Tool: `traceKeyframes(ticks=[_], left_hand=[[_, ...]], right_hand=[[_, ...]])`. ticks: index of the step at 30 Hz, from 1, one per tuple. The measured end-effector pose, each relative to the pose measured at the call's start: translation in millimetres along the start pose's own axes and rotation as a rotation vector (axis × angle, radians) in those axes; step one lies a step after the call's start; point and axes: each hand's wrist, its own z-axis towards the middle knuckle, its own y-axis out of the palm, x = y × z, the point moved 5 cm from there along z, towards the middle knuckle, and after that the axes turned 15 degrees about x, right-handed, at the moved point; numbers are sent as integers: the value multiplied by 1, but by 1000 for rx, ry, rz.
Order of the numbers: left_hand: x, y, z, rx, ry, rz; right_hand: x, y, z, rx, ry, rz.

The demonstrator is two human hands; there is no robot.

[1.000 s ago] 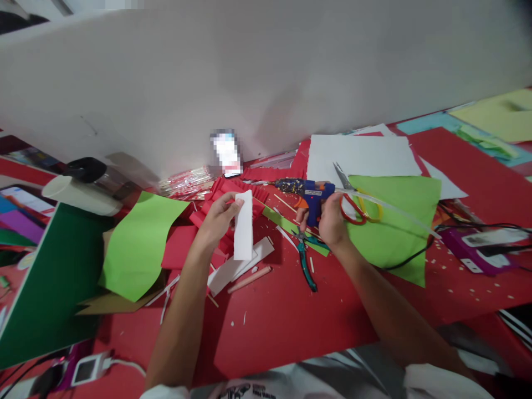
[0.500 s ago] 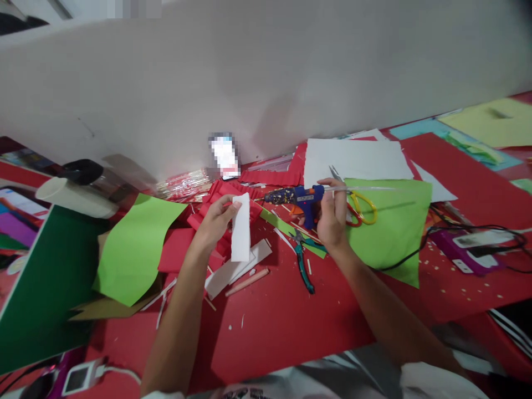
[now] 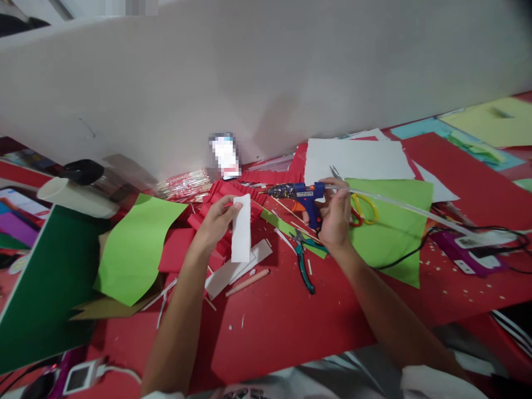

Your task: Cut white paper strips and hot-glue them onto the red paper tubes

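My left hand (image 3: 216,223) pinches the upper end of a white paper strip (image 3: 241,233), which hangs upright above the table. My right hand (image 3: 336,217) is closed around the back of a blue hot glue gun (image 3: 306,195), its nozzle pointing left toward the strip. A long clear glue stick (image 3: 409,207) sticks out of the gun's rear and slopes down to the right. Below the gun lie green-handled pliers (image 3: 305,265). Scissors (image 3: 366,209) with yellow and red handles rest behind my right hand, on the green sheet.
Red paper pieces (image 3: 177,249), white strips (image 3: 222,280) and a pink stick (image 3: 248,282) lie on the red table (image 3: 282,327). A phone (image 3: 225,155) leans on the wall. Green sheets (image 3: 139,249) flank the work area. A purple power strip (image 3: 465,257) with cables sits at right.
The glue gun has shifted slightly right, and its glue stick now slopes down to the right instead of pointing nearly level. My left hand and the strip have hardly moved.
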Motion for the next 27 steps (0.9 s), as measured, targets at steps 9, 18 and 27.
traceKeyframes(ticks=[9,18,27], left_hand=[[-2,-1,0,1,-19,4],[2,1,-2,-3,-7,-9],[5,2,-5,-13,-5,-24]], right_hand=[[7,6,-2,-110,155,153],[-3,4,-1,-31,151,345],[-5,3,-5,-11,93,197]])
